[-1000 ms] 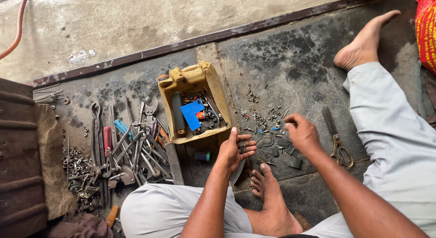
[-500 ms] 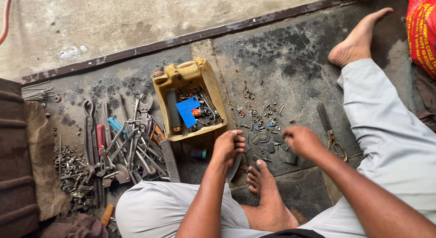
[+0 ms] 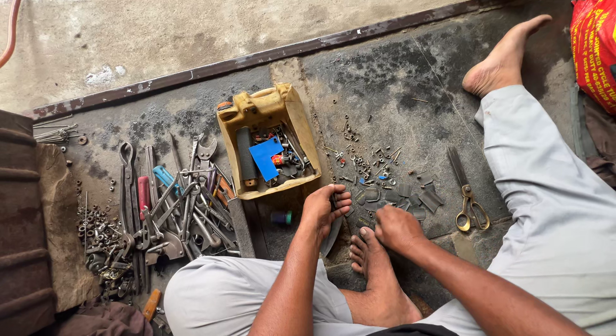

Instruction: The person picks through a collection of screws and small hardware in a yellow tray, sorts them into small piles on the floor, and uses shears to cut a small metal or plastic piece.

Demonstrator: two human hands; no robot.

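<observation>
Left to right, then:
far left: loose nuts [image 3: 96,228] scattered on the floor [image 3: 398,86] beside a brown mat [image 3: 61,233].
tools: pile of wrenches [image 3: 173,207] and pliers on the floor, mixed with a red handle and a blue handle.
tray: yellow tray [image 3: 292,108] just right of the pile, holding a black roller, a blue card [image 3: 266,157] and small parts.
left hand: left hand [image 3: 324,207] just below the tray, grip curled shut around a dark curved strip [image 3: 333,230]; the strip runs down toward the bare foot.
right hand: right hand [image 3: 398,228] knuckles down on the floor next to the foot; grip state cannot tell.
scraps: small grey cut pieces [image 3: 410,198] and screws lie just above both hands.
right: yellow-handled scissors [image 3: 468,201] on the floor, apart from the right hand.
</observation>
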